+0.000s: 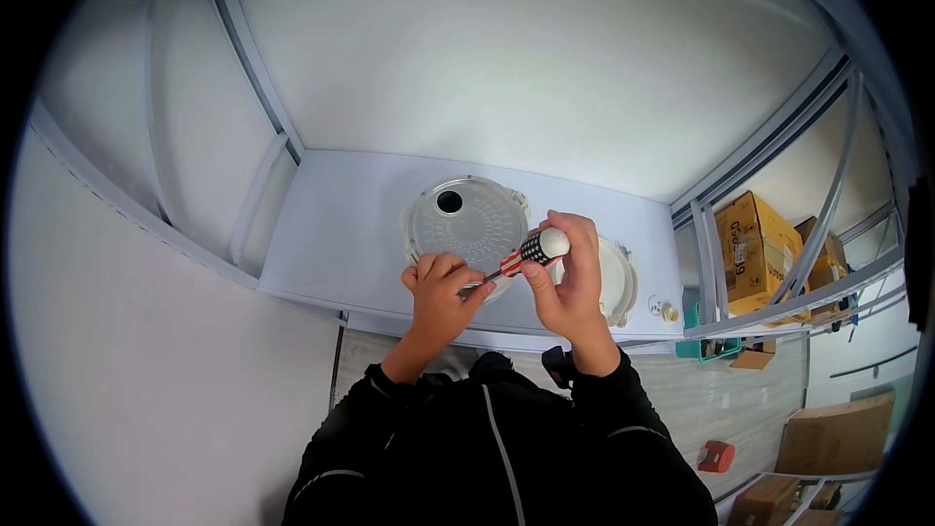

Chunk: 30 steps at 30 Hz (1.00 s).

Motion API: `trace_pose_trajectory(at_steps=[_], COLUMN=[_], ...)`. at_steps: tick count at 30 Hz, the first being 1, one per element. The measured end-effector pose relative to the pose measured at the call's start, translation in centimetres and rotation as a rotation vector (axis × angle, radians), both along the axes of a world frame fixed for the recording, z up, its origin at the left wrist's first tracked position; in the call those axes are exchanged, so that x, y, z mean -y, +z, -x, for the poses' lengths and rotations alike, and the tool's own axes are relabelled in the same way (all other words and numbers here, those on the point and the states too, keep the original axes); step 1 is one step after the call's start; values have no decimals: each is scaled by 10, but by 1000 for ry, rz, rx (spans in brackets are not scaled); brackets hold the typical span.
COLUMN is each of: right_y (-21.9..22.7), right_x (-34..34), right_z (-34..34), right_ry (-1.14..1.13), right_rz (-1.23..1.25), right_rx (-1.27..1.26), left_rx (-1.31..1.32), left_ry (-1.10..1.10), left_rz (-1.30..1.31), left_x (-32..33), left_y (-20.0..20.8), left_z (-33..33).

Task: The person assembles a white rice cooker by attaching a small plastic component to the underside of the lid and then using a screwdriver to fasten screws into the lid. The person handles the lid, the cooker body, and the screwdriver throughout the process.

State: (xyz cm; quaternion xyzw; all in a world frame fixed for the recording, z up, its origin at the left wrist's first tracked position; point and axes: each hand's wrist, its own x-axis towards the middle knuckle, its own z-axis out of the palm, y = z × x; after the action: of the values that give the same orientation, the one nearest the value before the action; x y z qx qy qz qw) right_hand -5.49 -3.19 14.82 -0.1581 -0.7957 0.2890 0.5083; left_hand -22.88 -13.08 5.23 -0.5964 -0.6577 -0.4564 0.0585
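My right hand (575, 278) is wrapped round the handle of a screwdriver (526, 255), which has a red and white striped, black dotted grip and a white end cap. Its thin shaft slants down to the left, toward the near rim of a round silver-grey metal plate (477, 219) with one black round hole. At that rim my left hand (443, 297) is closed, with thumb and forefinger pinched about the shaft. The screwdriver's tip is hidden by my left fingers. Partly behind my right hand lies a round white part (616, 282) with lugs on its edge.
A pale table (336, 234) carries both round parts, against a white wall (536, 58). Small round pieces (670, 313) sit near the table's right end. Beyond a metal frame stand cardboard boxes (755, 244) and a teal crate (706, 346). A red object (717, 456) rests on the floor.
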Motion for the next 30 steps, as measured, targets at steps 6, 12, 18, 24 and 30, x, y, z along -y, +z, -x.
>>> trace_pose_trajectory(at_steps=[6, 12, 18, 24, 30], right_y=[18, 39, 17, 19, 24], right_x=[8, 9, 3, -1, 3], right_z=[3, 6, 5, 7, 0], right_ry=[124, 57, 18, 67, -26], right_rz=[-26, -177, -17, -51, -80], right_rx=[-6, 25, -26, -37, 58], left_rx=[5, 12, 16, 19, 7], left_ry=[5, -19, -49, -43, -35], left_rz=[14, 33, 42, 53, 71], left_x=[1, 4, 5, 5, 4], left_y=[-1, -1, 1, 2, 0], left_z=[-1, 2, 3, 2, 0])
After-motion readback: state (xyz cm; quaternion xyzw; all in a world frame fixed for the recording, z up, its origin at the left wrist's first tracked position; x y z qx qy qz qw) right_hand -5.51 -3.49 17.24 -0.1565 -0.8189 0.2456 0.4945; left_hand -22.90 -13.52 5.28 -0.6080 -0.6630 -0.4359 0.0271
